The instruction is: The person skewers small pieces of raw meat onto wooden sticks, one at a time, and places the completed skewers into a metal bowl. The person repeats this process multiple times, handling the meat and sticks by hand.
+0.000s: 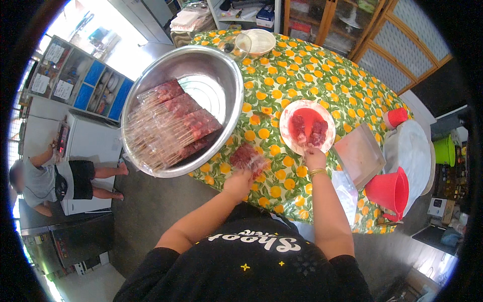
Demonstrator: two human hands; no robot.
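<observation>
My left hand (239,183) is closed on the near edge of a clear plastic bag of dark red meat (245,157), which lies on the patterned tablecloth. At the near rim of a white plate (285,126), my right hand (315,157) has its fingers closed beside the meat; what they pinch is hidden. Two dark red meat portions (318,132) lie on this plate in red liquid. To the left stands a big metal basin (235,80) with several plastic-wrapped packs of meat skewers (166,126), their sticks pointing toward the basin's lower left.
Right of the plate are a clear flat-sided container (359,153), a red pitcher (390,191) and a smaller red cup (396,118). A bowl (261,40) and glass lid (237,46) sit at the far edge. Another person (45,181) stands at left by a white appliance.
</observation>
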